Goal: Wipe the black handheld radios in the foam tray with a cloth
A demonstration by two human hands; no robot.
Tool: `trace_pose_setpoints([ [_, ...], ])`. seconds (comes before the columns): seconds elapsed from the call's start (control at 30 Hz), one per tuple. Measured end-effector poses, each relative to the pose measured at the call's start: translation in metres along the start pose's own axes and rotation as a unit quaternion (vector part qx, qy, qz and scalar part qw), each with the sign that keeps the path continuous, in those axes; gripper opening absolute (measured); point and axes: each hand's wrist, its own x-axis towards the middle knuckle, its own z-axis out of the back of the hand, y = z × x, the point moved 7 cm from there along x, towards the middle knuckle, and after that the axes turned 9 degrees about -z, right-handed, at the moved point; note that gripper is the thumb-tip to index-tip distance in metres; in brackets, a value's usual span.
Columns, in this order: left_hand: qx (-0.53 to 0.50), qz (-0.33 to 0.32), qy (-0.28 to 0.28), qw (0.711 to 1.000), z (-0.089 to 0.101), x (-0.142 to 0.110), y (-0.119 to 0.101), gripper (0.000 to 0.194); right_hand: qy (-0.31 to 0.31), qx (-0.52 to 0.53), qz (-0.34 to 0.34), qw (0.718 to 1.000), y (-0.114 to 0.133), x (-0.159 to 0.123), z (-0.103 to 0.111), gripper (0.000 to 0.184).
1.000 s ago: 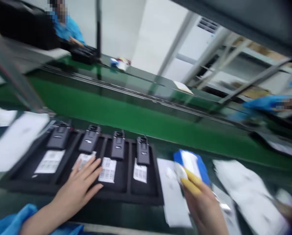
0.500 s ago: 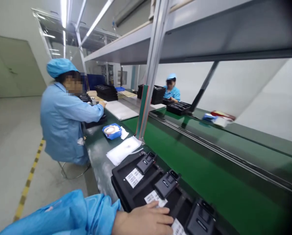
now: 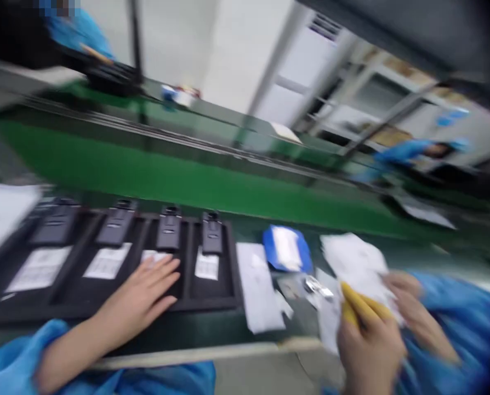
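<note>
The picture is smeared by motion. My left hand lies flat and open on a black tray, fingers spread over a white label. The tray holds several dark devices in a row, each with a printed label below it. My right hand, with yellow finger covers, is curled at the lower right and pinches a white sheet. Another hand with a blue sleeve is close beside it on the right.
A small blue dish and a white paper strip lie right of the tray, with a small shiny piece near them. A green conveyor belt runs behind. People in blue coats work farther along the line.
The view swung left towards a co-worker and back to the bench. My right hand no longer holds the blue dish, which now lies on the bench. My left hand stays on the tray.
</note>
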Motion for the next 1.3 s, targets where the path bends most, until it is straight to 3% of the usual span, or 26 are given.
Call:
trace_pose_setpoints([
  [0.07, -0.001, -0.038, -0.023, 0.999, -0.013, 0.009, 0.01, 0.039, -0.023, -0.112, -0.016, 0.993, -0.023, 0.002, 0.009, 0.036],
  [0.2, -0.005, -0.053, -0.044, 0.998, -0.023, 0.022, 0.017, 0.044, 0.049, -0.249, -0.025, 0.967, -0.043, 0.007, -0.024, 0.032],
  [0.3, 0.004, -0.05, -0.043, 0.998, -0.023, 0.026, 0.015, 0.05, 0.065, -0.27, -0.003, 0.961, -0.032, -0.001, -0.041, 0.028],
  [0.43, 0.018, -0.044, -0.011, 0.999, -0.026, 0.025, 0.011, 0.059, 0.052, -0.246, 0.058, 0.966, -0.005, -0.006, -0.038, 0.026],
  [0.53, -0.005, -0.02, 0.039, 0.999, -0.031, 0.022, 0.012, 0.063, 0.038, -0.2, 0.143, 0.968, 0.028, 0.011, -0.046, 0.023],
  [0.67, -0.03, 0.029, 0.059, 0.997, -0.029, 0.02, 0.013, 0.068, 0.031, -0.081, 0.322, 0.943, 0.12, 0.02, -0.088, 0.021],
  [0.8, -0.021, 0.061, 0.063, 0.996, -0.026, 0.014, 0.017, 0.071, 0.109, 0.009, 0.398, 0.911, 0.209, 0.005, -0.144, 0.024],
  [0.9, -0.015, 0.083, 0.071, 0.994, -0.026, 0.01, 0.023, 0.075, 0.152, 0.043, 0.444, 0.882, 0.254, -0.012, -0.178, 0.029],
  [1.0, -0.012, 0.097, 0.072, 0.993, -0.027, 0.008, 0.027, 0.068, 0.179, 0.045, 0.481, 0.857, 0.281, -0.028, -0.202, 0.03],
  [1.1, -0.013, 0.103, 0.057, 0.993, -0.025, 0.009, 0.028, 0.055, 0.201, 0.044, 0.516, 0.832, 0.291, -0.042, -0.216, 0.026],
  [1.2, -0.02, 0.109, 0.041, 0.993, -0.023, 0.011, 0.03, 0.048, 0.21, 0.05, 0.537, 0.815, 0.285, -0.048, -0.22, 0.025],
  [1.3, -0.036, 0.109, 0.039, 0.993, -0.023, 0.012, 0.031, 0.045, 0.22, 0.051, 0.519, 0.825, 0.272, -0.045, -0.222, 0.029],
])
